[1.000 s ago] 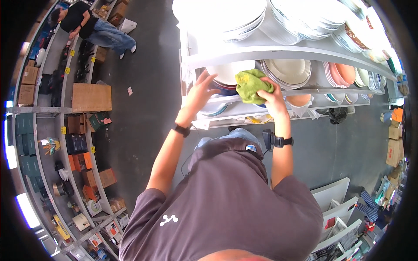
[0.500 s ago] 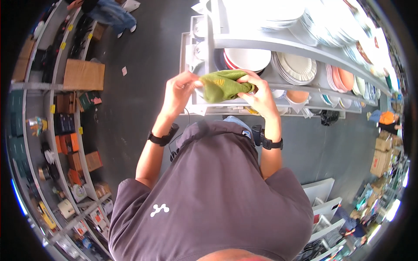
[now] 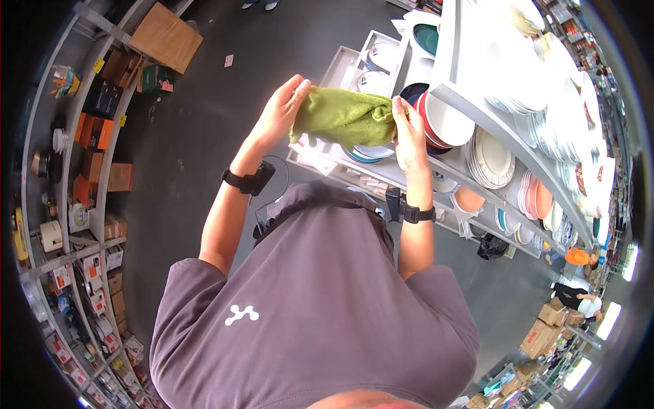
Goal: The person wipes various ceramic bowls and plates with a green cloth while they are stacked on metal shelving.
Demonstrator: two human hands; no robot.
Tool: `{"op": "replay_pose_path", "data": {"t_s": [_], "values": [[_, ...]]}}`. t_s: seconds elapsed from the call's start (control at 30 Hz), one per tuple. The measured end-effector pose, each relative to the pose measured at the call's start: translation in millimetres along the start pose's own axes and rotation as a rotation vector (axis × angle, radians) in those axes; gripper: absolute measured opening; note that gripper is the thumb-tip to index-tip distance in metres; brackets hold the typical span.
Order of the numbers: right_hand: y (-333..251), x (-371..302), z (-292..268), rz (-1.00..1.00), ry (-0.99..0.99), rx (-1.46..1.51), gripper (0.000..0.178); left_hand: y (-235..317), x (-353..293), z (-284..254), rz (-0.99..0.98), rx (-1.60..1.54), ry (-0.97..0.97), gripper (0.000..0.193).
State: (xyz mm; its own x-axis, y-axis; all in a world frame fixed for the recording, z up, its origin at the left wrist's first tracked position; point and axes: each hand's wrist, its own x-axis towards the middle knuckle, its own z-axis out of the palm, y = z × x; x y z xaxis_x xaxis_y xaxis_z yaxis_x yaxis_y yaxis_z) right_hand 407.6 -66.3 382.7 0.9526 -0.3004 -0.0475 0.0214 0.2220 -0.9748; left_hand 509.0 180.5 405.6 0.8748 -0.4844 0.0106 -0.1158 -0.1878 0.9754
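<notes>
A green cloth [image 3: 344, 116] is stretched sideways between my two hands, in front of the dish shelves. My left hand [image 3: 281, 109] pinches its left end, with the thumb and fingers pressed together. Its right end is bunched and twisted, and my right hand [image 3: 410, 136] grips it there with the thumb on top. Some fingers of the right hand are hidden behind the cloth. Just beyond the right hand stands a stack of red and white plates [image 3: 446, 119]. Teal-rimmed dishes [image 3: 368, 153] show partly under the cloth.
White shelving [image 3: 504, 112] with stacked plates and bowls runs along the right. Cream scalloped plates [image 3: 492, 158] sit on a lower level. On the left, shelves hold boxes and a wooden board [image 3: 165, 37]. People [image 3: 578, 300] are far off at the right.
The cloth has gone from a bunched bundle to a wider spread, and my left hand has moved up and outward. My view has turned, so the shelves appear tilted.
</notes>
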Motion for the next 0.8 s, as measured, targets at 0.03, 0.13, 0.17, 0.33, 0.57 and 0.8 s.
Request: {"op": "replay_pose_path", "data": {"t_s": [0.03, 0.13, 0.17, 0.33, 0.57, 0.8], "values": [[4.6, -0.3, 11.3, 0.081, -0.001, 0.149, 0.041, -2.6, -8.6, -10.2, -0.036, -0.085, -0.115, 0.022], [3.1, 4.3, 34.4, 0.283, 0.016, 0.3, 0.038, -12.9, -30.2, -22.1, 0.021, -0.324, -0.351, 0.026], [-8.5, 3.3, 41.8, 0.321, -0.043, 0.218, 0.042, -11.6, -39.3, -19.2, 0.044, -0.296, -0.332, 0.025], [-16.5, 5.8, 59.9, 0.264, -0.419, 0.569, 0.089, -10.4, -60.1, -15.9, -0.204, -0.885, -0.024, 0.025], [50.5, -45.6, 86.6, 0.486, -0.384, 0.321, 0.038, -73.6, -71.1, -38.0, -0.421, -1.014, 0.045, 0.059], [70.6, -60.7, 104.5, 0.337, -0.277, 0.618, 0.02, -119.5, -133.4, -38.3, -0.373, -0.917, -0.11, 0.09]]}}
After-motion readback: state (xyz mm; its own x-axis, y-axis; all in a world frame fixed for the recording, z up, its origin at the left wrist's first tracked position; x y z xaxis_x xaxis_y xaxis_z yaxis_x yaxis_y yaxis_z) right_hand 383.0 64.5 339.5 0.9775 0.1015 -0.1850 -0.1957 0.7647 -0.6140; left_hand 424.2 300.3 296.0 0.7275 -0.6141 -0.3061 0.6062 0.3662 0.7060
